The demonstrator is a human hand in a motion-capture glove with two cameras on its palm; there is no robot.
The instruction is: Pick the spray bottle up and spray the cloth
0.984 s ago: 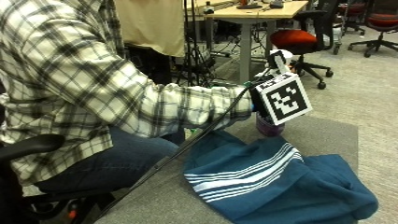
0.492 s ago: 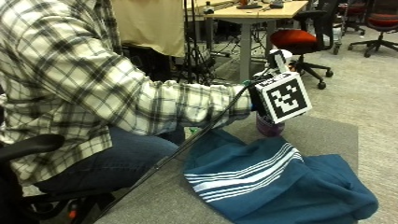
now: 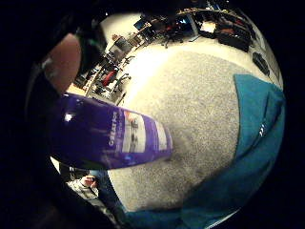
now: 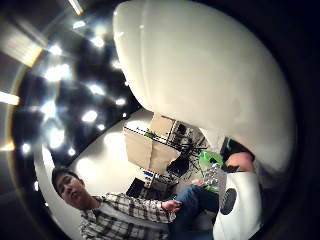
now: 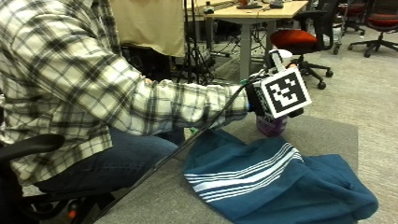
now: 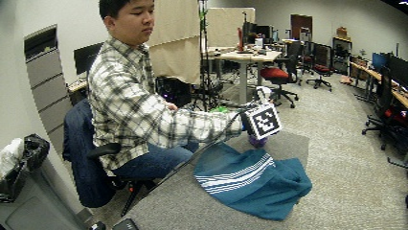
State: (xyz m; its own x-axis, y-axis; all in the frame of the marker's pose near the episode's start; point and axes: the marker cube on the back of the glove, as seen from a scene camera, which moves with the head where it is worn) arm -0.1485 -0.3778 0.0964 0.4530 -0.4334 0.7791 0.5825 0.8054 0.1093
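Observation:
A purple spray bottle [image 5: 272, 125] with a white spray head [image 5: 279, 54] stands upright at the far edge of the teal cloth [image 5: 273, 182]. My gloved right hand [image 5: 253, 99] grips it round the upper body. Its base is at or just above the grey table [image 5: 323, 135]; I cannot tell which. In the little finger side palm view the purple labelled body [image 3: 109, 138] lies close against the palm, over the grey surface [image 3: 190, 95] and next to the cloth [image 3: 252, 143]. The white head [image 4: 200, 85] fills the thumb side palm view. The cloth has white stripes [image 5: 242, 175] and lies crumpled.
The person sits on an office chair [image 6: 89, 158] at the table's left side. Beyond the far edge are a wooden desk [image 5: 255, 9] and a red chair [image 5: 295, 39]. Bare table [image 6: 185, 206] shows in front of the cloth.

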